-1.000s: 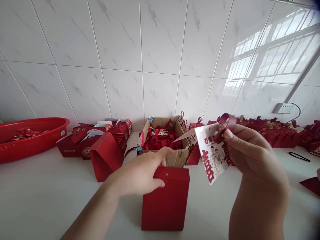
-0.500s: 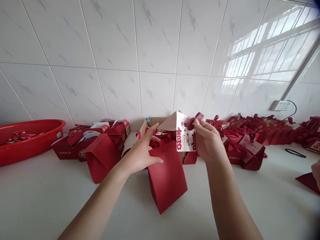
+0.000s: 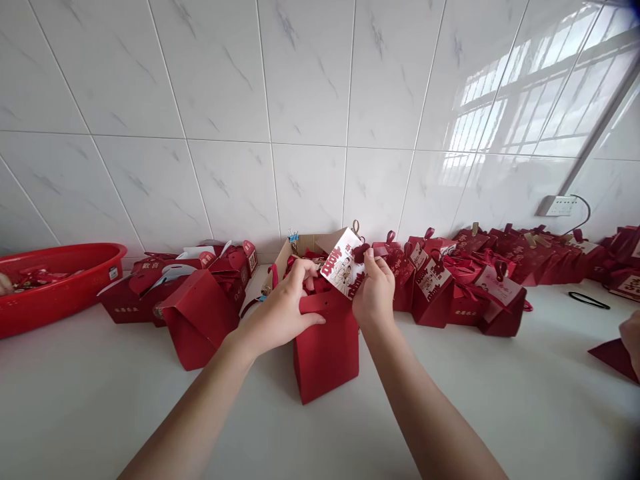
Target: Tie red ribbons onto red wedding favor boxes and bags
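A red gift box (image 3: 327, 357) stands upright on the white table in front of me. My left hand (image 3: 283, 303) is closed at its upper left edge, thumb on the near face and fingers behind the top. Pinched in my right hand (image 3: 374, 287) is a dark red ribbon (image 3: 361, 252), from which a white gift tag (image 3: 343, 263) with red characters and a drawn couple hangs. The tag is tilted over the box's top right corner. Behind the box, a cardboard carton (image 3: 283, 260) holds red ribbons, partly hidden by my hands.
A red basin (image 3: 60, 300) with small wrapped items stands at the far left. Red boxes (image 3: 200, 320) sit left of centre; tagged boxes (image 3: 430, 293) line the right side. A black loop (image 3: 589, 300) lies at right, near another person's hand (image 3: 633, 340). A tiled wall closes the back.
My right hand has moved left and down, bringing the tag over the box top. My left hand has closed on the box, which has shifted slightly left and stands straighter.
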Demonstrator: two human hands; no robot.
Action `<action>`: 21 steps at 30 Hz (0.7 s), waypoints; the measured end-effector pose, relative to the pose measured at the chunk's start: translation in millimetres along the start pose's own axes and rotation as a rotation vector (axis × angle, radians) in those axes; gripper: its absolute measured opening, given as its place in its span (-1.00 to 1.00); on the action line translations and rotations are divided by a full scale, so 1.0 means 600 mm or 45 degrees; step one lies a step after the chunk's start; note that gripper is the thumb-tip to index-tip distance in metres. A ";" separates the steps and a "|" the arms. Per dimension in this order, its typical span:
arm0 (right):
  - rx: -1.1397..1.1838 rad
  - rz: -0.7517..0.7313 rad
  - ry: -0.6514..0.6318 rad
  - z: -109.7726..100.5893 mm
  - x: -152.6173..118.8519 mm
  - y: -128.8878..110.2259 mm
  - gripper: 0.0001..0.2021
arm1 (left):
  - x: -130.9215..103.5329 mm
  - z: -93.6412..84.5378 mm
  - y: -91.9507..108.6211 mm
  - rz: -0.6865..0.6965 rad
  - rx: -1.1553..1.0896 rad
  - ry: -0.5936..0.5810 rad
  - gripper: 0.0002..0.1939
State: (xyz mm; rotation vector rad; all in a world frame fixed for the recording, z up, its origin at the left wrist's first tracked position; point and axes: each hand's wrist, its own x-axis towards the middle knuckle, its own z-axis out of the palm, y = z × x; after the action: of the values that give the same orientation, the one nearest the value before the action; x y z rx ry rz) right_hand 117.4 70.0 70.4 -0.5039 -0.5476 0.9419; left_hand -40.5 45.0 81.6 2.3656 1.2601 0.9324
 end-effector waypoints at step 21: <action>-0.727 0.006 -0.807 -0.026 -0.011 -0.116 -0.77 | 0.007 -0.005 -0.006 -0.271 -0.192 -0.193 -0.66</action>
State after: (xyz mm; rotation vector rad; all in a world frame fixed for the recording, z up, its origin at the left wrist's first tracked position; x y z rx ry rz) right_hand 166.6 27.2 100.4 -0.7137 -1.4121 0.9409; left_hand -43.4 50.5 83.6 2.0955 1.3026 0.7393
